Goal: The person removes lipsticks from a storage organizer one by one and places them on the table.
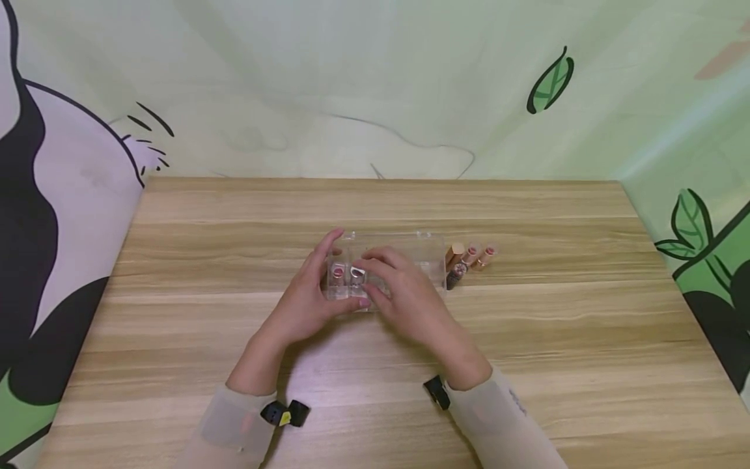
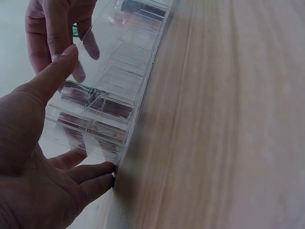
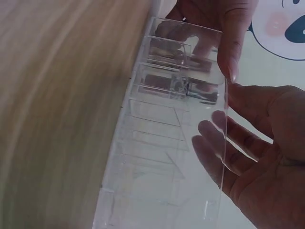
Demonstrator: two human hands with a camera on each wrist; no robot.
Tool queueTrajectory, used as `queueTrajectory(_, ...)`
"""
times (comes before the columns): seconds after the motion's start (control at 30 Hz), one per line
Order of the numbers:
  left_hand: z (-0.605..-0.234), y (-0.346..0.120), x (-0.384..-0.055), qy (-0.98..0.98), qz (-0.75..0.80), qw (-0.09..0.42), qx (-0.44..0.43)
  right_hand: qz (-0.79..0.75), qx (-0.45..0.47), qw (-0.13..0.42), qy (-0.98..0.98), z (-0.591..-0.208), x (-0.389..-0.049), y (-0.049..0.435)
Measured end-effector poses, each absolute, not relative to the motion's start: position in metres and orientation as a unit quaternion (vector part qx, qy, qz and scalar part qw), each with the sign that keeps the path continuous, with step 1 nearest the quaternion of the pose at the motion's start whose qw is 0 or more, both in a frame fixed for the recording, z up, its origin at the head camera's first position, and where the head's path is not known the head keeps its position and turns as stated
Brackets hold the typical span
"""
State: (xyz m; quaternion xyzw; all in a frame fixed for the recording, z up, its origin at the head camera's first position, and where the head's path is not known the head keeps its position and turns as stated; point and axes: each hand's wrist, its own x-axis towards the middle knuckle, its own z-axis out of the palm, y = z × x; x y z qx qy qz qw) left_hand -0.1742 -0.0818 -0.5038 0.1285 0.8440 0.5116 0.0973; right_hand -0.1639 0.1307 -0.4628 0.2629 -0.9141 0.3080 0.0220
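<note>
A clear plastic organizer box (image 1: 410, 244) with compartments stands on the table. My left hand (image 1: 307, 296) grips its left end, thumb (image 2: 57, 71) along the upper front edge and fingers (image 2: 97, 183) low on the end wall. One lipstick (image 1: 338, 273) stands upright in the end compartment. Beside it is a second lipstick (image 3: 202, 90) with a shiny silvery part. My right hand (image 1: 404, 286) reaches over the box, its fingers (image 3: 207, 136) loosely bent inside the front wall. Those fingertips are right by the second lipstick, with nothing visibly gripped between them.
Just right of the box, several lipsticks stand in a group, among them a gold one (image 1: 454, 254), a dark one (image 1: 454, 279) and one with a pink tip (image 1: 486, 257). The wooden table (image 1: 556, 312) meets a painted wall (image 1: 351, 98) at the back.
</note>
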Motion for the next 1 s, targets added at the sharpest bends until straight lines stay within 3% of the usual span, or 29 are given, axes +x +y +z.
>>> queueTrajectory(1.0,-0.5058,-0.0823,-0.1749,0.842,0.516,0.092,0.131,0.28,0.281,0.023,-0.918,-0.4699,-0.1629,0.1262)
